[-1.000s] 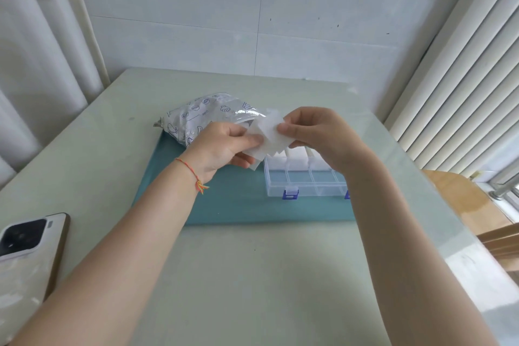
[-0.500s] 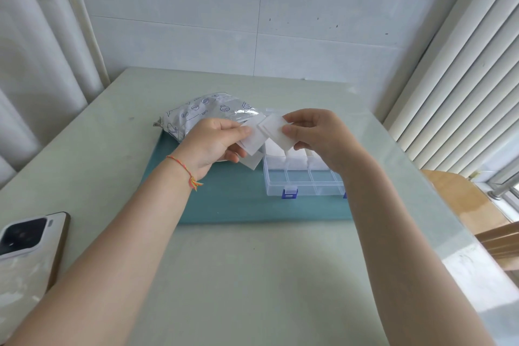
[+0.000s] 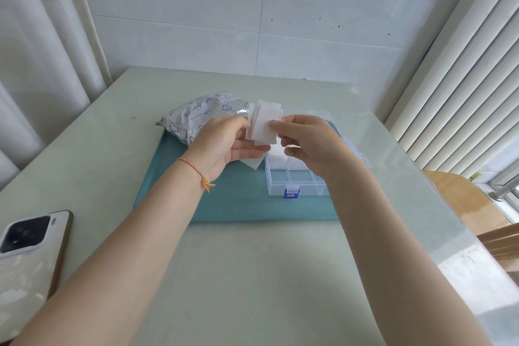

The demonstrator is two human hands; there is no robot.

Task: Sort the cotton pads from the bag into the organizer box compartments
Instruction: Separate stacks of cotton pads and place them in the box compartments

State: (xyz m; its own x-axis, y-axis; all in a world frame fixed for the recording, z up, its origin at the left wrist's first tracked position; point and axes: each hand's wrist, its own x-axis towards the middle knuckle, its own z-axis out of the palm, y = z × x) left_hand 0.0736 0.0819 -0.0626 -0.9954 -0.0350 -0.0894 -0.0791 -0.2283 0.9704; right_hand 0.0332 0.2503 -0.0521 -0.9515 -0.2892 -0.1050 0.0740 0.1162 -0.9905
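Overhead, so to speak, the room fills the top of the frame: a pale tiled wall (image 3: pixel 252 8) runs across the upper middle, white curtains (image 3: pixel 36 50) hang down the upper left, and ribbed vertical blinds (image 3: pixel 463 78) slant along the upper right. Below them a pale green table (image 3: pixel 252 275) takes up most of the lower frame, its glossy top catching light at the lower right, where a strip of wooden furniture (image 3: pixel 471 205) shows past its edge. A teal mat (image 3: pixel 238 205) lies in the middle of the table. On the mat's upper left corner rests the silvery printed bag (image 3: pixel 202 115), crumpled and lying on its side. At the mat's right, the clear organizer box (image 3: pixel 292 180) sits open with a blue latch (image 3: pixel 291 193) on its near wall; its near compartments look bare, while something white shows in a farther one, partly hidden by the hands. A white phone (image 3: pixel 28 261) lies face down at the lower left edge of the frame. Both forearms reach in from the bottom. The left hand (image 3: pixel 224 143), with an orange thread bracelet (image 3: pixel 200 174) at its wrist, curls its fingers round a small stack of white cotton pads (image 3: pixel 264 123), held upright above the box at centre frame. The right hand (image 3: pixel 306 143) pinches the front pad of that stack between thumb and fingertips.
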